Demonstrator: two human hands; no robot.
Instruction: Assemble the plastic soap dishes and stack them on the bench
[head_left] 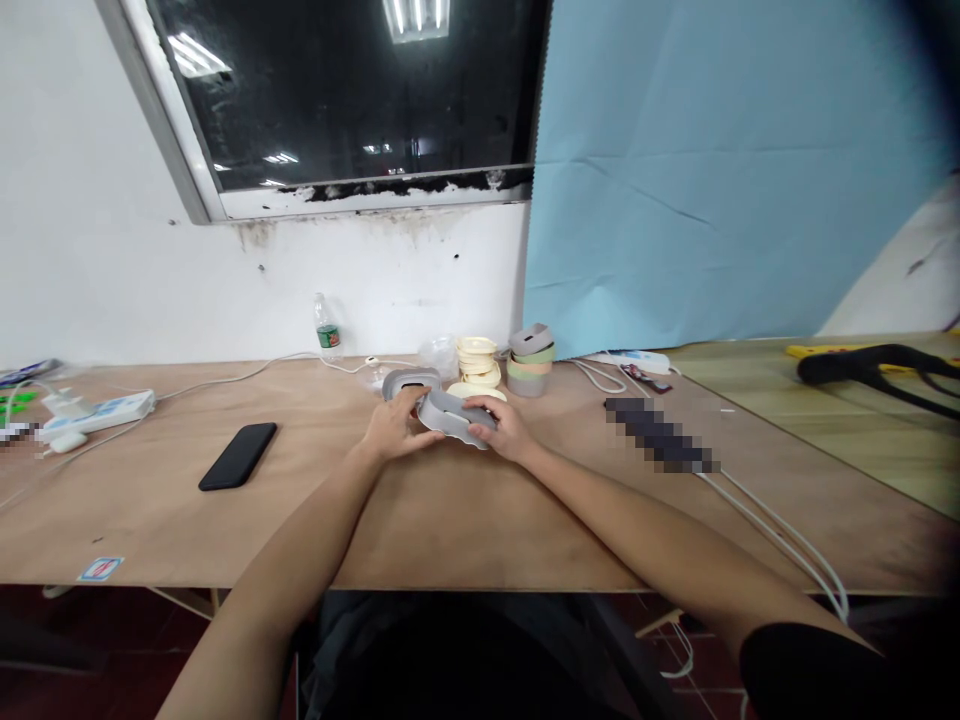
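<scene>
Both my hands are on a grey oval plastic box point(454, 412), which I hold tilted just above the table. My left hand point(397, 422) has its thumb and fingers at the box's left end. At the right end, my right hand point(504, 425) grips the wall with the thumb in front. Just behind my left fingers sits another grey oval piece point(409, 381) with a dark slot. Beyond the box are several stacked cream-coloured pieces point(477, 358). To their right stands a stack of grey, green and orange oval pieces point(529, 365).
A black phone point(238, 457) lies on the brown table point(150, 520) to the left, near a white power strip point(101, 413). A plastic bottle point(327, 325) stands by the wall. A blurred dark object point(660, 435) and white cables point(780, 535) lie to the right.
</scene>
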